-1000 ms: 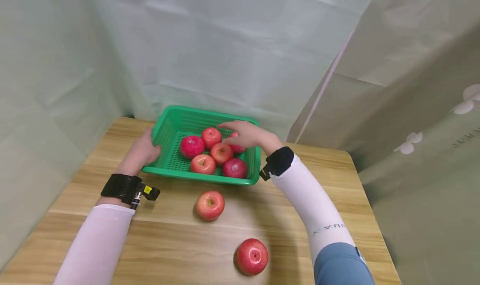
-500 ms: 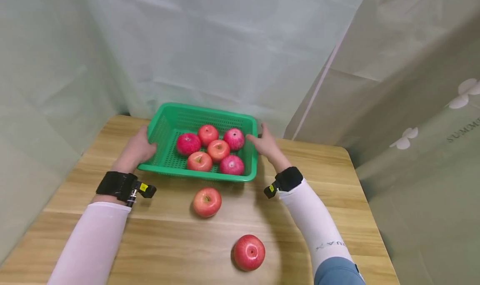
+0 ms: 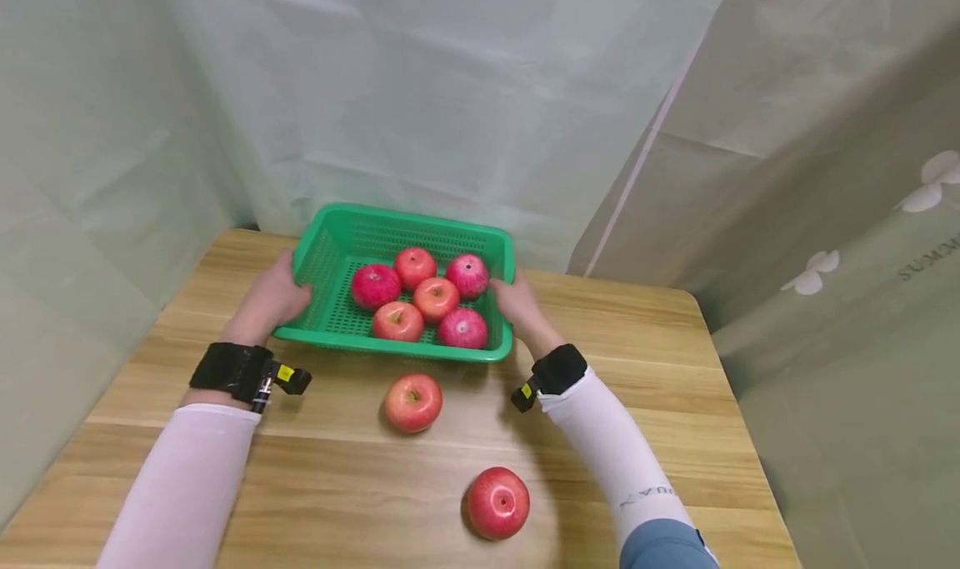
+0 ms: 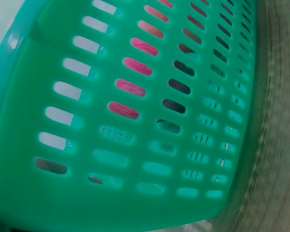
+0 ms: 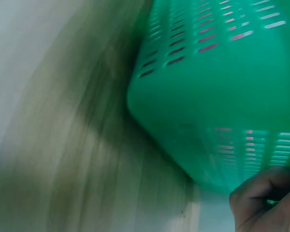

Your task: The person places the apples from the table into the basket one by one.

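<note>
A green perforated plastic basket stands at the back of the table with several red apples inside. My left hand grips its left end, thumb over the rim and the other fingers hidden outside. At the right end my right hand holds the rim, thumb on the inner side. In the right wrist view, curled fingers of the right hand meet the basket wall. The left wrist view shows slotted basket wall, with no hand visible. Two apples lie outside, one just in front, another nearer me.
The wooden table has a pale fabric sheet hanging close behind the basket. More sheeting hangs along the left and right sides. Black camera straps circle both wrists.
My right hand has moved from over the apples inside the basket to its right end and now grips the rim. The left hand keeps its hold at the left end.
</note>
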A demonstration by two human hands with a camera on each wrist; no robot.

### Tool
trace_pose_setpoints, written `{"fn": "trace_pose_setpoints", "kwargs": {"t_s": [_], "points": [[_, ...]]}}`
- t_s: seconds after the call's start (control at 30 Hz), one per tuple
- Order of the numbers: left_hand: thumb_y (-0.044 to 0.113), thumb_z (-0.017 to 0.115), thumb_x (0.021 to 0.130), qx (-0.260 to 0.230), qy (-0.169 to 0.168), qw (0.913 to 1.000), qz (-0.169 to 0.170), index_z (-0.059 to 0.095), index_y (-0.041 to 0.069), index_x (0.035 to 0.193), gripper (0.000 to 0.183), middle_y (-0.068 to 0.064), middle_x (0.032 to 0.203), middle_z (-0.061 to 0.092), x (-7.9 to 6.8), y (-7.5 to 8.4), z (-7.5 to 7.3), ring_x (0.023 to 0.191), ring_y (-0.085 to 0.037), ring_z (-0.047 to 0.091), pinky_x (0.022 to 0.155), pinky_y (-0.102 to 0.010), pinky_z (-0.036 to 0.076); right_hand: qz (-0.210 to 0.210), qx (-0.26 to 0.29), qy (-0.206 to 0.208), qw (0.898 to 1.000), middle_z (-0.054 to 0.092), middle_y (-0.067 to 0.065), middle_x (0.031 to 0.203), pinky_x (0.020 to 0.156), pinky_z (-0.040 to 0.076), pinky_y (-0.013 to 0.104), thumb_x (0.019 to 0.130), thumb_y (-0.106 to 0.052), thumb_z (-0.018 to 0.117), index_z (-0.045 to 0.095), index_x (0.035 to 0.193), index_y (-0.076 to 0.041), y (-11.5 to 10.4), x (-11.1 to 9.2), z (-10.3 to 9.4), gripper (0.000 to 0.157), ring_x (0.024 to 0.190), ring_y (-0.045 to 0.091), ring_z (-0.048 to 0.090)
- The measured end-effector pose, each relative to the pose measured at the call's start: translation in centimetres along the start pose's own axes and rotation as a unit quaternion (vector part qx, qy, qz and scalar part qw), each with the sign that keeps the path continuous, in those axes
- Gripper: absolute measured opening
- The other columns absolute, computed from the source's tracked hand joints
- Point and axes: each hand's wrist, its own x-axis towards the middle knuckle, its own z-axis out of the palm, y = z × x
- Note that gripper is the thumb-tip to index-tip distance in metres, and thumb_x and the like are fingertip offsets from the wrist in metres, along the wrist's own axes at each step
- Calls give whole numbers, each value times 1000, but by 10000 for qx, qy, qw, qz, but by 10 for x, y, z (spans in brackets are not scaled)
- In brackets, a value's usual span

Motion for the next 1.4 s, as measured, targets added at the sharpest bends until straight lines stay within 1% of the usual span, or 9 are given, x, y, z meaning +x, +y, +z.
{"fn": "trace_pose_setpoints", "kwargs": {"t_s": [0.17, 0.4, 0.53, 0.67, 0.9, 0.97, 1.17, 1.27, 1.4], "points": [[15, 48, 109, 76, 9, 10000, -22, 11, -10, 164, 71, -43, 146, 43, 0, 0, -1, 113, -50, 54, 90, -61, 49, 135, 111, 18, 9998, 49, 22, 155, 107, 48, 60, 109, -13, 53, 37, 159, -4, 1, 3, 2, 53, 137, 42, 54], [15, 49, 108, 78, 44, 10000, 40, 12, -11, 164, 72, -45, 146, 42, -1, 0, -1, 114, -51, 54, 91, -64, 49, 81, 90, 21, 9999, 50, 22, 153, 104, 51, 59, 103, -4, 52, 40, 157, -4, -1, 3, 4, 55, 134, 40, 55], [17, 49, 108, 57, 114, 9999, 100, 12, -11, 164, 73, -44, 148, 42, -1, -4, -1, 116, -51, 54, 94, -65, 48, -24, -133, 20, 9999, 51, 21, 151, 102, 53, 57, 103, -3, 50, 41, 157, -5, -2, 2, 5, 55, 133, 39, 56], [22, 50, 109, 67, 143, 9997, 211, 16, -12, 162, 72, -44, 145, 45, -1, -5, -1, 115, -51, 54, 94, -66, 48, -123, -257, -10, 9996, 51, 22, 151, 100, 54, 56, 102, -1, 47, 41, 158, -6, -2, 1, 4, 56, 132, 40, 56], [31, 52, 110, 136, 357, 9986, 372, 10, -10, 166, 81, -45, 149, 41, 0, -4, -1, 120, -54, 53, 96, -69, 47, -272, -366, -50, 9989, 54, 25, 144, 94, 54, 51, 103, 0, 46, 45, 152, -2, -3, -2, 2, 49, 129, 41, 58], [33, 53, 110, 178, 430, 9981, 393, 11, -9, 166, 82, -45, 149, 42, 0, -4, -2, 121, -55, 53, 97, -70, 47, -286, -370, -35, 9989, 55, 25, 143, 92, 55, 50, 102, 1, 46, 46, 150, -1, -4, -2, 3, 48, 128, 41, 58], [37, 56, 109, 285, 471, 9973, 489, 16, -10, 165, 83, -45, 147, 43, -4, -2, -8, 122, -56, 52, 98, -71, 45, -321, -401, -23, 9987, 55, 23, 143, 96, 55, 53, 101, 2, 45, 47, 150, -1, -6, -3, 6, 49, 129, 40, 57], [37, 59, 108, 393, 630, 9953, 627, 15, -11, 165, 86, -47, 151, 37, -8, 2, -11, 131, -61, 45, 103, -75, 40, -330, -375, -60, 9987, 54, 24, 144, 98, 54, 54, 101, 2, 45, 47, 150, 0, -5, -4, 5, 49, 130, 41, 56], [37, 62, 105, 543, 1084, 9888, 872, 15, -7, 166, 89, -48, 157, 25, -15, 12, -15, 142, -67, 28, 109, -80, 27, -343, -328, -47, 9989, 52, 27, 148, 101, 53, 57, 101, 3, 45, 45, 151, 2, -4, -2, 4, 50, 133, 43, 55]]}}
